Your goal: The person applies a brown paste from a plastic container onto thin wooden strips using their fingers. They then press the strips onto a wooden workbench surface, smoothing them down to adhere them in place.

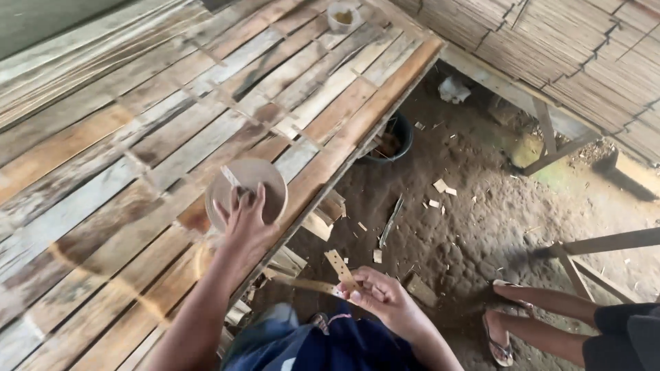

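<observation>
Fingers of left hand [244, 220] spread on round wooden disc [246, 192]; right hand [378, 295] pinches punched bamboo strip [340, 269].

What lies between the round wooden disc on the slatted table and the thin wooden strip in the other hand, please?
In the head view, between the round wooden disc and the thin wooden strip lie the table's edge plank and loose wood offcuts just below it.

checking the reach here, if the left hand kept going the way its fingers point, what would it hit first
The left hand points up and away across the plank table; its fingers already touch the round wooden bowl, so that comes first. Depth is hard to judge.
</observation>
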